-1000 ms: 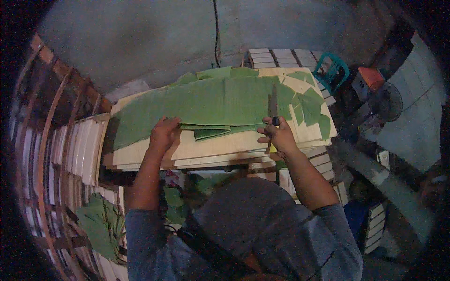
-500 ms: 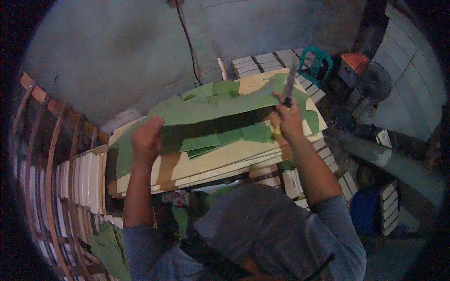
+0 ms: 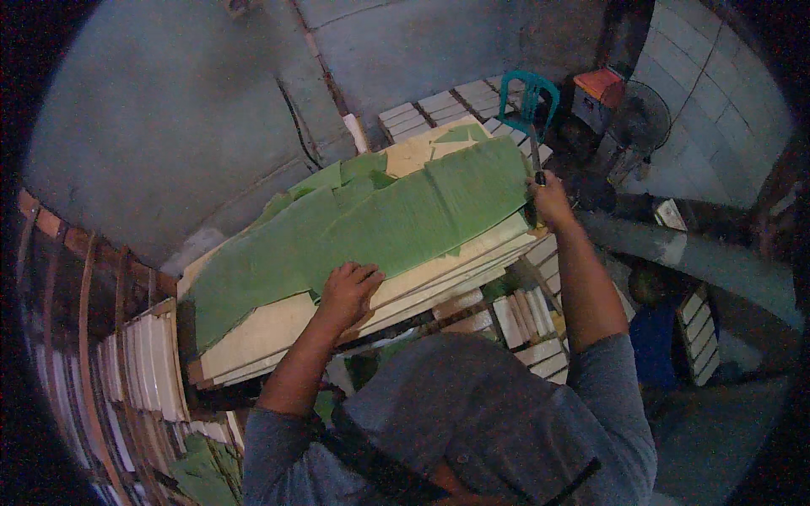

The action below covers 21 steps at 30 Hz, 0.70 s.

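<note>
A long banana leaf (image 3: 405,207) lies spread across the pale wooden boards (image 3: 274,329), with smaller torn leaf pieces (image 3: 359,169) along its far side. My left hand (image 3: 346,295) rests on the near edge of the leaf, its fingers stretched out and holding nothing. At the leaf's right end, my right hand (image 3: 553,201) is closed round the dark handle of a knife (image 3: 536,154). The blade points up and away from me. Beyond the leaf's far right end, some bare board shows with a small leaf scrap on it.
To the left stand wooden rack bars (image 3: 82,337) beside stacked pale boards (image 3: 150,358). White blocks in rows (image 3: 434,105), a teal plastic chair (image 3: 529,97) and a fan (image 3: 639,118) are at the far right. A blue drum (image 3: 654,344) stands right of me; leaf scraps (image 3: 202,472) lie lower left.
The long leaf, held up between both hands before, now lies flat on the boards. My left hand has let go and moved right and nearer; my right hand has shifted right with the knife.
</note>
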Motion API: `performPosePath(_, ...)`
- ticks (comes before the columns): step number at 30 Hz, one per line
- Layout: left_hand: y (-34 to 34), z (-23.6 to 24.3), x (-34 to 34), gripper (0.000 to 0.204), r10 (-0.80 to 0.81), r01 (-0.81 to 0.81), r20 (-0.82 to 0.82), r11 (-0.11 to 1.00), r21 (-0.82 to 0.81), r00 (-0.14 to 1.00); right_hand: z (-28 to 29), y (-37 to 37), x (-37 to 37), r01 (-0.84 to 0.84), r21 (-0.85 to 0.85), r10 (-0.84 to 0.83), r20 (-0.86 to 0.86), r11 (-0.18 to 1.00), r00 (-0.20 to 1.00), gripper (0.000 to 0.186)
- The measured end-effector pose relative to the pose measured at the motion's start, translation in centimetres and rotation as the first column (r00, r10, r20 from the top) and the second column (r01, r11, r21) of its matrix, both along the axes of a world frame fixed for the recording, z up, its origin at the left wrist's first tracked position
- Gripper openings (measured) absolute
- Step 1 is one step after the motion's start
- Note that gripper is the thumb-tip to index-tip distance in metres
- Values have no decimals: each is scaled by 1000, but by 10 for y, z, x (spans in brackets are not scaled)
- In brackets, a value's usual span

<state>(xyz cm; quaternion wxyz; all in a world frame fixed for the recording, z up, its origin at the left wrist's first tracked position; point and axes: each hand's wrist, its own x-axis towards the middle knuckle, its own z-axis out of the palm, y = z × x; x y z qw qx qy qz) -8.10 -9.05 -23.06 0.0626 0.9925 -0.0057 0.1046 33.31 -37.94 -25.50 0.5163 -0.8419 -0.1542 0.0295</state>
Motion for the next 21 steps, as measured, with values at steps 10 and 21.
performPosePath(10,-19,2,85,41,-65,77,87,986,-150,994,3,-39,-40,15,-114,9,209,993,978,40)
performPosePath(21,-28,-38,193,72,43,-45,-49,998,-50,998,-16,78,-82,-117,388,283,-405,914,870,17)
